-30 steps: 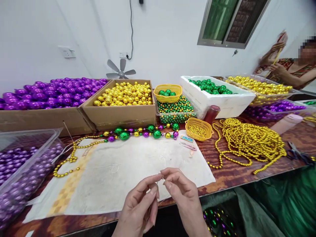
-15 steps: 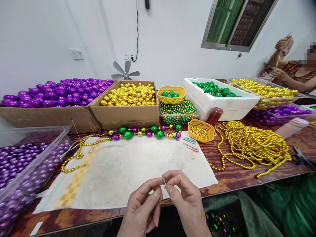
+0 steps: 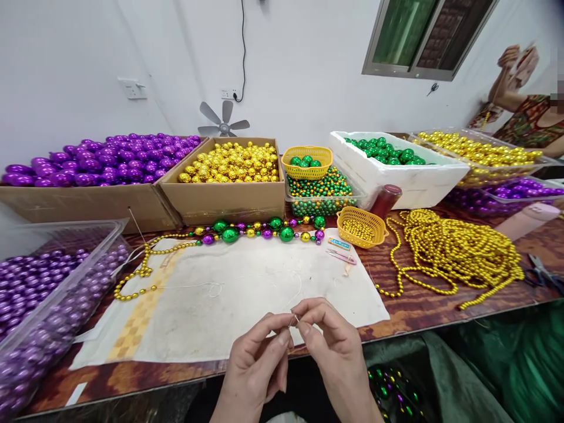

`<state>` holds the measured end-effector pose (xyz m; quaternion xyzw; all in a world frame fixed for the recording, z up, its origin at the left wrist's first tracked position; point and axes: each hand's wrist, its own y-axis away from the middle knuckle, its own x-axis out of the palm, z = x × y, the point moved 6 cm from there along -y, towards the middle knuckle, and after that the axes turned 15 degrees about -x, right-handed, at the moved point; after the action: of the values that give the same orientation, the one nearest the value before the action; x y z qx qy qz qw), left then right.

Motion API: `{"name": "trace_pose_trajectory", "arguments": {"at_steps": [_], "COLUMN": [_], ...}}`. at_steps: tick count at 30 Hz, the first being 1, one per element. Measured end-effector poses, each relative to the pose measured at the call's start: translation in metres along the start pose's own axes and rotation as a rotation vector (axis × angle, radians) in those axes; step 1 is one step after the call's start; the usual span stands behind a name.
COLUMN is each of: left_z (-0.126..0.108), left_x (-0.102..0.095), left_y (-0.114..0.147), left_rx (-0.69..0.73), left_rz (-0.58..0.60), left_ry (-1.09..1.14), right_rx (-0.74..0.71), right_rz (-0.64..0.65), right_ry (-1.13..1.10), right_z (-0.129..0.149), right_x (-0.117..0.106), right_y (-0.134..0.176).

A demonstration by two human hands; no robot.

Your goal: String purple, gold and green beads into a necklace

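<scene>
My left hand (image 3: 259, 365) and my right hand (image 3: 335, 355) meet over the front edge of the table, fingertips pinched close together. Between them runs a fine white thread (image 3: 300, 288), held by both hands; whether a needle is there too is too small to tell. The thread trails left across a white cloth (image 3: 185, 329) to a string of small gold beads (image 3: 152, 245). That string joins a garland of larger green, purple and gold beads (image 3: 286, 234) along the cloth's back edge. Pink thread snips (image 3: 341, 257) and a small blue packet (image 3: 339, 243) lie at the cloth's right.
Boxes of purple balls (image 3: 110, 202) and gold balls (image 3: 229, 197) line the back, beside a white foam box (image 3: 423, 185). A yellow basket (image 3: 374, 230), coiled gold bead strings (image 3: 458, 252) and scissors (image 3: 535, 273) are right. A tub (image 3: 66, 288) stands left. Another person's raised arm (image 3: 506, 88) shows.
The view has shifted slightly. My hands keep their pinch on the thread, almost in the same place. The other person's raised hand has moved up.
</scene>
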<state>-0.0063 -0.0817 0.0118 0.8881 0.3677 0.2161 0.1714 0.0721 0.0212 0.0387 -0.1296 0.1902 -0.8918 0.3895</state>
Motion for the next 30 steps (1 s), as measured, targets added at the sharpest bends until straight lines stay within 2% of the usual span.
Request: {"name": "trace_pose_trajectory", "arguments": {"at_steps": [9, 13, 19, 23, 26, 30], "left_z": [0.0, -0.003, -0.009, -0.017, -0.022, -0.022], "left_x": [-0.003, -0.003, -0.003, -0.001, 0.001, 0.007], "left_y": [0.001, 0.001, 0.004, 0.007, 0.01, 0.006], "left_rx": [0.028, 0.078, 0.205, 0.444, 0.619, 0.663], "left_rz": [0.002, 0.028, -0.021, 0.055, 0.061, 0.077], "left_ry": [-0.055, -0.091, -0.168, -0.458, -0.694, -0.878], "right_rx": [0.025, 0.04, 0.059, 0.083, 0.139, 0.198], "right_rz": [0.009, 0.002, -0.034, -0.029, -0.012, -0.002], "right_ry": [-0.005, -0.02, -0.066, -0.124, -0.198, -0.251], "right_z": [0.004, 0.0, -0.005, -0.011, -0.02, -0.033], "right_x": [-0.001, -0.001, -0.001, -0.002, -0.004, -0.004], "right_y": [-0.001, 0.0, 0.002, 0.003, 0.003, 0.0]}}
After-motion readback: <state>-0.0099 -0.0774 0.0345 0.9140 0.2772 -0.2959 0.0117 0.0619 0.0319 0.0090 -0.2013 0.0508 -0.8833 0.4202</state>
